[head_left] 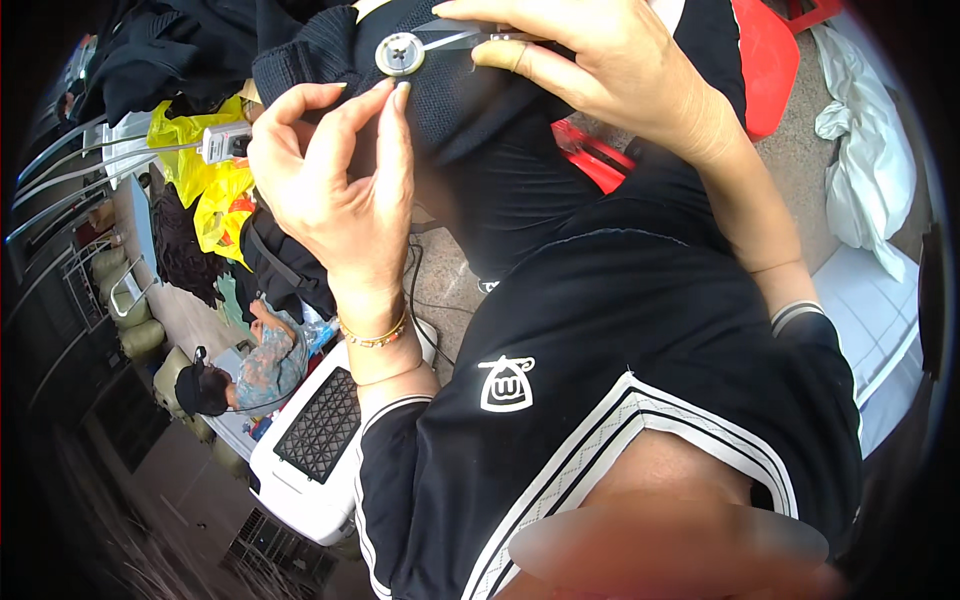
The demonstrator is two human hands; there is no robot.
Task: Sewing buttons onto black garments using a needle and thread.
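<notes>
Sitting at pinched fingertips (pixel 401 98) of left hand (pixel 338 185), pale button (pixel 400 55) beside metal tool (pixel 449 40) gripped in right hand (pixel 622 75)

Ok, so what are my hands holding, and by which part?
Your left hand seems to pinch the round button at its lower rim. Your right hand holds a slim metallic tool by the end away from the button.

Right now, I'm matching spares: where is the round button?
Head view, top, left of centre: the round button is at the fingertips of the left hand.
</notes>
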